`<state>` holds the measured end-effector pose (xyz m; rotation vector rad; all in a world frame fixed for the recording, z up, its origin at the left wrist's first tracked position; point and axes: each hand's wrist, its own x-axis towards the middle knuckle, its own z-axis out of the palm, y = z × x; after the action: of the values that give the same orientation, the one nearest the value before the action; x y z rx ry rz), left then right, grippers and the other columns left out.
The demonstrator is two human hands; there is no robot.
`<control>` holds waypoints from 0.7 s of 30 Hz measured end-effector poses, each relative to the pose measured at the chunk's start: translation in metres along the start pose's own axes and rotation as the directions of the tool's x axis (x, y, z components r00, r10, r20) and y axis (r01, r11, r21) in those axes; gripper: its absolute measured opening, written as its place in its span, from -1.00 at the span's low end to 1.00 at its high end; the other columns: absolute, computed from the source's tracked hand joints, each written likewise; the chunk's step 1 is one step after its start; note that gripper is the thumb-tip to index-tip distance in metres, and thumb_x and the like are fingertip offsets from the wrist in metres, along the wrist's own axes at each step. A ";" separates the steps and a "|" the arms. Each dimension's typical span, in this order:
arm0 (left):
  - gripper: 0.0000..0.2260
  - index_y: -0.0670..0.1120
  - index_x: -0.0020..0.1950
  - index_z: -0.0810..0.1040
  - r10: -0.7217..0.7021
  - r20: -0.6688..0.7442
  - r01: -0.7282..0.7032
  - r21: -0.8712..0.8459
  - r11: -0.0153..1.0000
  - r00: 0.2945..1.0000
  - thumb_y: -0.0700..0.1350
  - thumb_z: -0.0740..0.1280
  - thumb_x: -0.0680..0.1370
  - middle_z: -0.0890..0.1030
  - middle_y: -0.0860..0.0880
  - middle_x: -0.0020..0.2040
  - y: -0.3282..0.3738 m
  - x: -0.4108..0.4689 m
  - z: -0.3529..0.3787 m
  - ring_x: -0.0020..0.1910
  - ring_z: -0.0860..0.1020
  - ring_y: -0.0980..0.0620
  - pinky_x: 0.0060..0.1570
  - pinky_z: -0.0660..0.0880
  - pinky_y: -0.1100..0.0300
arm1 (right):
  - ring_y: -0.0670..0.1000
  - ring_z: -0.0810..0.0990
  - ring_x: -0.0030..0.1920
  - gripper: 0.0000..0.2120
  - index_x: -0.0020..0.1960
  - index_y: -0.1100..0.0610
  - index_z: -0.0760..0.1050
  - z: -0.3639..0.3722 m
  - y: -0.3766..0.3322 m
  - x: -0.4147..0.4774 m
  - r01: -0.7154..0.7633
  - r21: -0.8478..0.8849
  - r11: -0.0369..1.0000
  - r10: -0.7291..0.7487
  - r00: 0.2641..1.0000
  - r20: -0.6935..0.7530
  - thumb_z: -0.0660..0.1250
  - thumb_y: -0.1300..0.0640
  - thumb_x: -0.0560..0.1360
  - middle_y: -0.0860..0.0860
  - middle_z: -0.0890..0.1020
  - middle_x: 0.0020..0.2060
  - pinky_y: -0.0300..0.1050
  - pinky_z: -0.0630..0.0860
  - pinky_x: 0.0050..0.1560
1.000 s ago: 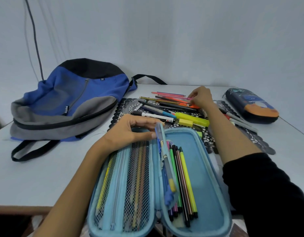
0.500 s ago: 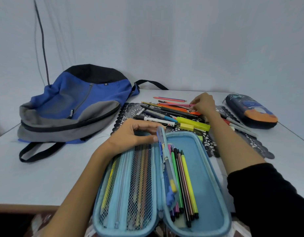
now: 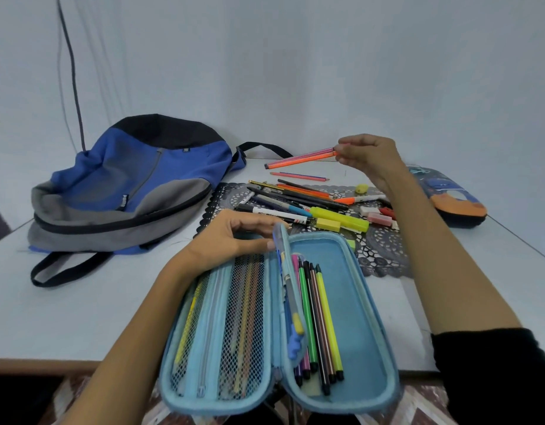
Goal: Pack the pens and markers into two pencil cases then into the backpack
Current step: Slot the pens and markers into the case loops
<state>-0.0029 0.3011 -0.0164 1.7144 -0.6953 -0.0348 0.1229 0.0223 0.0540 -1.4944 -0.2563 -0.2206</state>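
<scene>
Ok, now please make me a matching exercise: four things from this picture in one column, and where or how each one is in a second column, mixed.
1. backpack
2. light blue pencil case
3. dark pencil case
4. pink and orange pens

A. held up by the right hand
B. shut, far right of the table
C. left side of the table
D. open, near edge, left hand touching it

Pairs: 1-C, 2-D, 3-B, 4-A.
</scene>
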 end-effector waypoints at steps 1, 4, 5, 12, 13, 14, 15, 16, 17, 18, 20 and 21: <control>-0.70 -0.07 0.13 0.65 0.000 -0.004 0.000 0.000 1.000 1.000 -0.26 0.46 0.42 0.72 -0.03 0.00 -0.001 0.000 0.000 0.01 0.67 0.09 0.05 0.55 0.28 | 0.03 0.68 -0.21 -0.86 -0.03 0.29 0.59 0.000 -0.005 -0.004 -0.030 0.025 0.999 0.029 0.998 0.058 0.41 0.41 0.42 0.14 0.68 -0.20 -0.22 0.60 -0.10; -0.70 -0.08 0.15 0.65 -0.002 -0.011 0.002 0.007 1.000 1.000 -0.28 0.46 0.43 0.72 -0.06 0.02 -0.003 0.000 -0.001 0.02 0.67 0.06 0.08 0.55 0.23 | -0.01 0.68 -0.18 -0.86 -0.01 0.26 0.59 -0.005 -0.015 -0.014 -0.106 0.024 0.994 0.098 0.970 0.222 0.38 0.38 0.44 0.07 0.70 -0.21 -0.25 0.59 -0.11; -0.69 -0.08 0.15 0.65 -0.003 -0.011 0.003 0.010 1.000 1.000 -0.27 0.47 0.43 0.72 -0.06 0.02 -0.004 0.000 -0.002 0.03 0.67 0.05 0.09 0.55 0.22 | -0.03 0.68 -0.18 -0.85 -0.04 0.23 0.61 -0.007 -0.015 -0.017 -0.121 0.021 0.992 0.111 0.957 0.270 0.40 0.35 0.40 0.05 0.70 -0.22 -0.26 0.59 -0.12; -0.68 -0.14 0.15 0.65 0.006 -0.016 -0.006 0.011 1.000 1.000 -0.21 0.48 0.40 0.71 -0.11 0.03 -0.005 0.000 -0.002 0.03 0.67 0.01 0.12 0.55 0.18 | -0.09 0.68 -0.20 -0.55 -0.20 0.09 0.71 -0.028 -0.009 -0.024 -0.115 0.053 0.992 0.081 0.899 0.431 0.71 -0.02 -0.03 -0.01 0.70 -0.25 -0.26 0.61 -0.12; -0.68 -0.15 0.16 0.65 0.006 -0.018 -0.005 0.013 1.000 1.000 -0.21 0.47 0.40 0.71 -0.11 0.03 -0.005 0.000 -0.002 0.03 0.67 0.01 0.11 0.55 0.19 | -0.09 0.68 -0.20 -0.54 -0.20 0.09 0.71 -0.029 -0.009 -0.024 -0.110 0.055 0.992 0.076 0.897 0.436 0.71 -0.03 -0.03 -0.01 0.70 -0.25 -0.27 0.60 -0.13; -0.67 -0.16 0.16 0.65 0.003 -0.019 -0.003 0.012 1.000 1.000 -0.21 0.47 0.40 0.71 -0.11 0.03 -0.005 0.001 -0.002 0.02 0.67 0.01 0.11 0.55 0.19 | -0.10 0.67 -0.20 -0.54 -0.20 0.08 0.71 -0.030 -0.010 -0.025 -0.107 0.062 0.992 0.069 0.896 0.439 0.71 -0.04 -0.03 -0.02 0.70 -0.25 -0.28 0.60 -0.14; -0.68 -0.16 0.15 0.65 0.002 -0.020 -0.001 0.009 1.000 1.000 -0.22 0.47 0.40 0.72 -0.11 0.03 -0.005 0.000 -0.002 0.02 0.67 0.02 0.10 0.55 0.20 | -0.11 0.67 -0.20 -0.55 -0.20 0.08 0.72 -0.030 -0.010 -0.025 -0.103 0.071 0.992 0.061 0.894 0.443 0.71 -0.04 -0.03 -0.02 0.70 -0.26 -0.29 0.60 -0.15; -0.68 -0.16 0.15 0.65 0.000 -0.020 0.000 0.007 1.000 1.000 -0.22 0.46 0.40 0.72 -0.11 0.02 -0.005 0.000 -0.002 0.01 0.67 0.03 0.09 0.55 0.21 | -0.11 0.67 -0.20 -0.55 -0.20 0.07 0.72 -0.030 -0.010 -0.026 -0.097 0.079 0.992 0.051 0.892 0.450 0.71 -0.05 -0.03 -0.03 0.70 -0.26 -0.29 0.60 -0.16; -0.68 -0.15 0.15 0.65 -0.002 -0.021 0.002 0.008 1.000 1.000 -0.22 0.47 0.39 0.72 -0.11 0.02 -0.005 0.000 -0.002 0.01 0.67 0.03 0.09 0.55 0.21 | -0.12 0.67 -0.20 -0.55 -0.20 0.07 0.71 -0.029 -0.011 -0.026 -0.090 0.085 0.992 0.042 0.890 0.455 0.71 -0.05 -0.02 -0.03 0.70 -0.25 -0.29 0.60 -0.16; -0.68 -0.14 0.14 0.65 -0.004 -0.022 0.004 0.008 1.000 1.000 -0.22 0.47 0.39 0.72 -0.10 0.02 -0.005 0.000 -0.002 0.01 0.67 0.04 0.09 0.55 0.22 | -0.11 0.67 -0.20 -0.56 -0.20 0.07 0.71 -0.029 -0.010 -0.027 -0.084 0.087 0.993 0.035 0.889 0.457 0.71 -0.05 -0.02 -0.03 0.70 -0.25 -0.29 0.60 -0.15; -0.68 -0.13 0.13 0.65 -0.008 -0.021 0.008 0.005 1.000 1.000 -0.22 0.47 0.38 0.72 -0.09 0.02 -0.005 0.000 -0.002 0.01 0.67 0.04 0.09 0.54 0.23 | -0.11 0.67 -0.19 -0.56 -0.19 0.07 0.72 -0.030 -0.009 -0.027 -0.080 0.085 0.993 0.033 0.889 0.457 0.71 -0.04 -0.01 -0.03 0.70 -0.24 -0.28 0.60 -0.14; -0.68 -0.12 0.13 0.65 -0.010 -0.021 0.010 0.003 1.000 1.000 -0.22 0.47 0.38 0.72 -0.09 0.02 -0.005 0.000 -0.002 0.01 0.67 0.04 0.09 0.54 0.23 | -0.11 0.67 -0.18 -0.55 -0.19 0.07 0.72 -0.030 -0.009 -0.027 -0.081 0.082 0.993 0.035 0.889 0.456 0.71 -0.04 -0.02 -0.03 0.70 -0.24 -0.28 0.60 -0.13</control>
<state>0.0003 0.3032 -0.0199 1.7193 -0.6718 -0.0228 0.0959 -0.0090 0.0525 -1.4372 -0.5895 0.1955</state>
